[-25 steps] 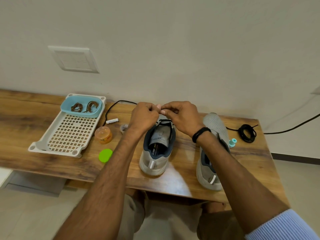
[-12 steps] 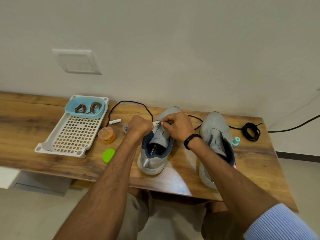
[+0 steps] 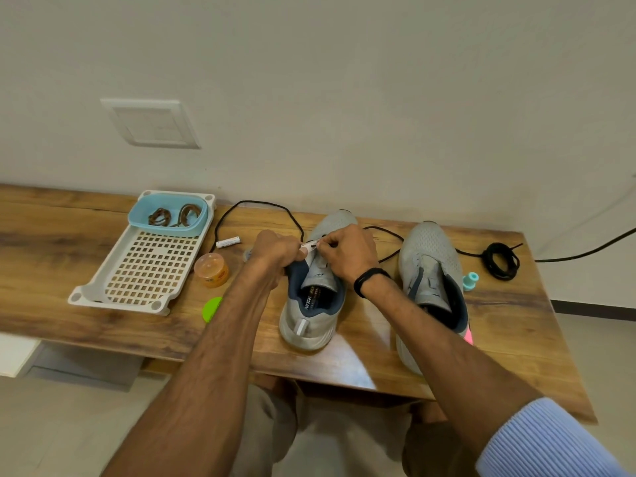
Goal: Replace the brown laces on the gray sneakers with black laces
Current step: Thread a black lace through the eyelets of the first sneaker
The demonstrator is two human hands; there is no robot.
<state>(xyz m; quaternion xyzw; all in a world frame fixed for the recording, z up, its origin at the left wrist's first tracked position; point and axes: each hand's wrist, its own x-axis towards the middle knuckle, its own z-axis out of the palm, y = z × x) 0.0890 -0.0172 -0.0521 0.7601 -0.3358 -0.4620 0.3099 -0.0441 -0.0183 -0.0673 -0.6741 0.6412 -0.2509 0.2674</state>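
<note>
L hand [image 3: 275, 251] & R hand [image 3: 347, 251] both pinch the lace [image 3: 241, 203] tip [image 3: 309, 245] over the shoe [image 3: 311, 301], so I hold it short & stiff, feeding straight in w/o fraying.

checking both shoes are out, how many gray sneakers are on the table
2. One gray sneaker sits mid-table, under the left hand and right hand pinching a lace tip; the other gray sneaker stands to its right. None seems hidden.
</note>
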